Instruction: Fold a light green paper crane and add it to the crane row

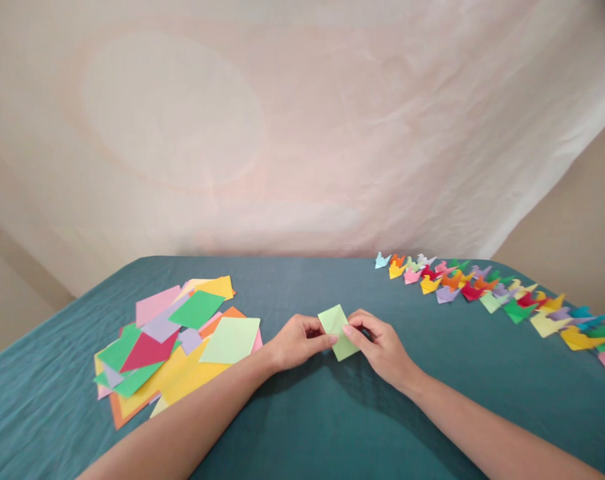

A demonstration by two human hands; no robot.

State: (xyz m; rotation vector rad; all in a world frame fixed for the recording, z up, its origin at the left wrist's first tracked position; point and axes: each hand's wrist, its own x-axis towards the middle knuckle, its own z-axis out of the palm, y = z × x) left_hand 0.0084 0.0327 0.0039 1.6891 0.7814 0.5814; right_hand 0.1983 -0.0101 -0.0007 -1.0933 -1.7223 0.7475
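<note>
A small light green folded paper stands on the teal tablecloth in the middle of the table. My left hand pinches its left side with thumb and fingers closed on the paper. My right hand pinches its right side, fingertips meeting the paper near the centre fold. Both forearms reach in from the bottom of the view.
A loose pile of coloured square paper sheets lies to the left, with a light green sheet on top nearest my left hand. Several folded paper cranes in many colours run along the right side. A pale cloth backdrop hangs behind.
</note>
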